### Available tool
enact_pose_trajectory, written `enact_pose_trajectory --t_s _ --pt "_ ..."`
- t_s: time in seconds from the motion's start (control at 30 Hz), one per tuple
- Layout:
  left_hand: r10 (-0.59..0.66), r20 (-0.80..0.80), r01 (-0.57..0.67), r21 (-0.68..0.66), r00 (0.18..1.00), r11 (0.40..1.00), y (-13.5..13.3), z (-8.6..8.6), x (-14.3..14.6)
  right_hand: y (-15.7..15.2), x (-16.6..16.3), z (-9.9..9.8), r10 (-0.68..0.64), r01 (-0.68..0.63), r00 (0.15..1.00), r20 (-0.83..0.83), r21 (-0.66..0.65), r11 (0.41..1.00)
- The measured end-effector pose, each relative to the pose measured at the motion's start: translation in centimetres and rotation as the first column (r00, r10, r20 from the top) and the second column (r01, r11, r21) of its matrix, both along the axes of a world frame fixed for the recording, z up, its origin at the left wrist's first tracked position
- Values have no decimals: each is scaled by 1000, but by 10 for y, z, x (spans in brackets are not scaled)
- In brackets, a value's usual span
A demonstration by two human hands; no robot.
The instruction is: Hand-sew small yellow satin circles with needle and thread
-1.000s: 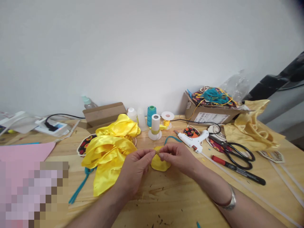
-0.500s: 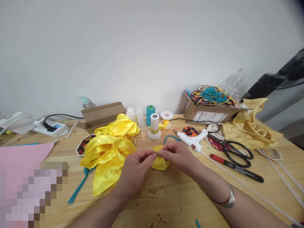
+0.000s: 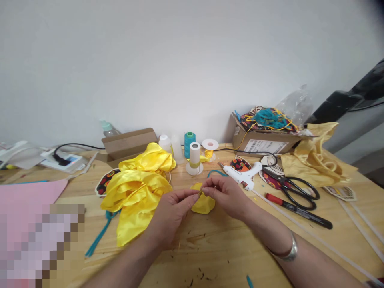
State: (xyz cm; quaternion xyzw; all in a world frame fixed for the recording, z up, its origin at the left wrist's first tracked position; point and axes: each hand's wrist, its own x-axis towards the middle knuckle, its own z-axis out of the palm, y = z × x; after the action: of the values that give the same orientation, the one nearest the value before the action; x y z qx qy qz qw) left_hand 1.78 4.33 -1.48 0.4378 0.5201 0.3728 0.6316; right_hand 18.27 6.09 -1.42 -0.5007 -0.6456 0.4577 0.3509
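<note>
A small round piece of yellow fabric [image 3: 204, 205] lies just beneath my fingertips, low over the wooden table. My left hand [image 3: 175, 210] is closed in a pinch of thumb and forefinger at its middle. From the other side, my right hand [image 3: 225, 196] pinches at the same spot, its fingertips almost touching the left ones. Something tiny and dark shows between the fingertips, too small to name. A heap of shiny yellow satin fabric [image 3: 139, 186] rests beside my left forearm. Past my right hand lies a white glue gun [image 3: 243, 176].
Black-handled scissors [image 3: 295, 192] and a red-capped black marker [image 3: 300, 211] lie to the right. Behind stand a white spool [image 3: 195, 154], a teal thread cone [image 3: 188, 146] and white bottles [image 3: 165, 143]. A cardboard box [image 3: 264, 142] holds threads. Pink sheet [image 3: 36, 198] lies left.
My right hand's fingertips have lifted slightly and shifted a little over the yellow piece. The left hand keeps its pinch in nearly the same place.
</note>
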Motion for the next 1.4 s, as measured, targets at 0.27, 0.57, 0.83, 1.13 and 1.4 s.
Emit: enact_pose_trajectory --t_s 0.27,0.57,0.83,1.13,1.4 --pt "-12 31 12 0 999 1000 -1 1 0 -2 -1 3 -10 0 998 68 137 991" --pt "-14 45 14 9 999 1000 -2 0 0 -3 -2 3 -2 -7 998 62 130 992" --pt "43 126 -41 -18 991 999 0 1 -1 -3 -2 1 -76 59 993 86 178 982" --pt "104 143 -102 -16 984 995 1 -3 -1 -7 -3 -4 -63 0 991 115 478 878" --pt "82 67 -84 24 994 996 2 -4 0 -6 -3 -6 -60 -83 975 213 605 792"
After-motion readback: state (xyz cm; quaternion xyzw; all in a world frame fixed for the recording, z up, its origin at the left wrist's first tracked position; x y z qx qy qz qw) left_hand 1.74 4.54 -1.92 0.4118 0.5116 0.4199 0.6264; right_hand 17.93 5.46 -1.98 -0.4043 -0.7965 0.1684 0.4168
